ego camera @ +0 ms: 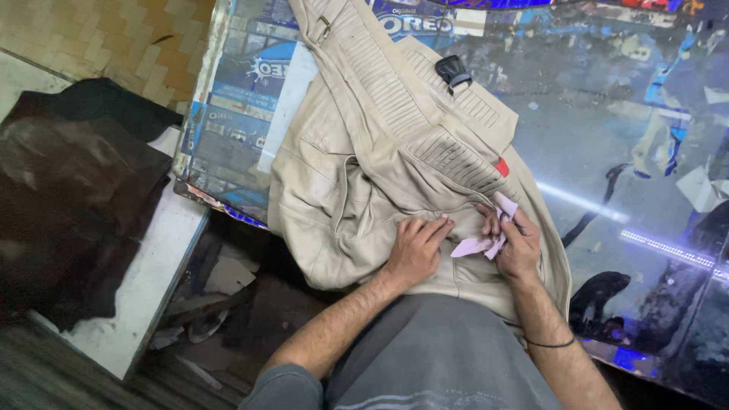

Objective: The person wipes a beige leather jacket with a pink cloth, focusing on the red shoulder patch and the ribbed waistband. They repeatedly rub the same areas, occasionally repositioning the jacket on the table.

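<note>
A beige leather jacket [364, 152] with ribbed stitched panels lies spread over the near edge of a glossy worktable [607, 137]. My left hand [416, 249] presses flat on the jacket near its lower hem, fingers together. My right hand [514, 241] rests just to the right of it, closed on a small pale pink piece of paper or cloth [478, 243] that touches the leather. A small red tag [502, 167] shows on the jacket's side.
A black clip-like object [453, 73] lies on the jacket's upper part. Dark brown leather hides [68, 197] are piled on a white surface at the left. Scraps litter the floor [220, 304] below the table edge.
</note>
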Tool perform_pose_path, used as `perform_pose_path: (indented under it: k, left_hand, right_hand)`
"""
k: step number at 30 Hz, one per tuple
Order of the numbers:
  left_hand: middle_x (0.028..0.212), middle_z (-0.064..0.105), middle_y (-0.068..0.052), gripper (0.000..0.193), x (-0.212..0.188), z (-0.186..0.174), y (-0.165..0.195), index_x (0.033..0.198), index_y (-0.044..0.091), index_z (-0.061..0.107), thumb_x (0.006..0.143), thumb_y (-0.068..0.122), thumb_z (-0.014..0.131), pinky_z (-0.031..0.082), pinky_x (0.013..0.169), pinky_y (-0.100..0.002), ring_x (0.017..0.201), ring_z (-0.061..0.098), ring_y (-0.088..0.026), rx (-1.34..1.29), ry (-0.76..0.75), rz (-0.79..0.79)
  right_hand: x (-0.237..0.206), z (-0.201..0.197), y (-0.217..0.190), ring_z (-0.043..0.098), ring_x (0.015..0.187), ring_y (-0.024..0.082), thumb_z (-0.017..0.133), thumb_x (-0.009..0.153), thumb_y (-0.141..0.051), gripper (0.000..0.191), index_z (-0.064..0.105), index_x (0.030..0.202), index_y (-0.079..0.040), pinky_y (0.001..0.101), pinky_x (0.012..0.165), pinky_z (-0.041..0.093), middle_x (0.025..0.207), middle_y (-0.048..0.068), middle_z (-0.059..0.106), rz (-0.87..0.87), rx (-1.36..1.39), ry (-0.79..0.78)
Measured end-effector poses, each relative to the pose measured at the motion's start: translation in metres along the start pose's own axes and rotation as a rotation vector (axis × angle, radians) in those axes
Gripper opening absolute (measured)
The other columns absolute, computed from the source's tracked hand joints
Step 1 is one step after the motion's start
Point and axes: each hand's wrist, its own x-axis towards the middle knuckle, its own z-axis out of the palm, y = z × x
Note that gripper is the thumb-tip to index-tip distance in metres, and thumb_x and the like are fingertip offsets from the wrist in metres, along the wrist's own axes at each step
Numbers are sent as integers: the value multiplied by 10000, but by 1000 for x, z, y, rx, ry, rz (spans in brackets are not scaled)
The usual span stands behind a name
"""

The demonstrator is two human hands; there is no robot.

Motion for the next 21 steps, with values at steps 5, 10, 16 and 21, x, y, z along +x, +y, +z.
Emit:
perform_pose_path:
  k: [5, 10, 16, 21]
  left_hand:
    - [1307, 654, -13, 389, 47, -32, -12, 1197, 120, 738, 838, 3, 644, 472, 1041, -429, 1190, 593, -246, -77, 14, -99]
    - [1328, 654, -57, 360, 154, -56, -41, 1173, 117, 744, 842, 47, 622, 411, 1101, -540, 1324, 544, -353, 96, 157, 231]
    - [1194, 733, -128, 414, 230, -32, -57, 1240, 136, 715, 933, 414, 713, 492, 1011, -431, 1172, 658, -310, 85, -918, 83]
    - [1162, 733, -154, 529, 243, 11, -48, 1272, 135, 681, 820, 384, 796, 539, 917, -455, 1085, 695, -334, 130, -1262, 178]
  right_hand:
    - [-8, -5, 14, 588, 808, 195, 463, 1035, -36, 433, 535, 1440, 101, 550, 1201, 420, 817, 38, 514, -22, -60, -2]
    - [-14, 3, 4, 581, 765, 170, 457, 993, -9, 407, 612, 1351, 106, 399, 898, 499, 829, 62, 562, -78, -277, -61]
    - [-26, 10, -19, 637, 1012, 295, 519, 895, 60, 388, 639, 1262, 93, 367, 806, 528, 911, 148, 644, -200, -752, -305]
    - [-27, 13, -21, 714, 955, 290, 605, 861, 48, 393, 665, 1249, 68, 522, 1209, 432, 808, 114, 642, -290, -868, -451]
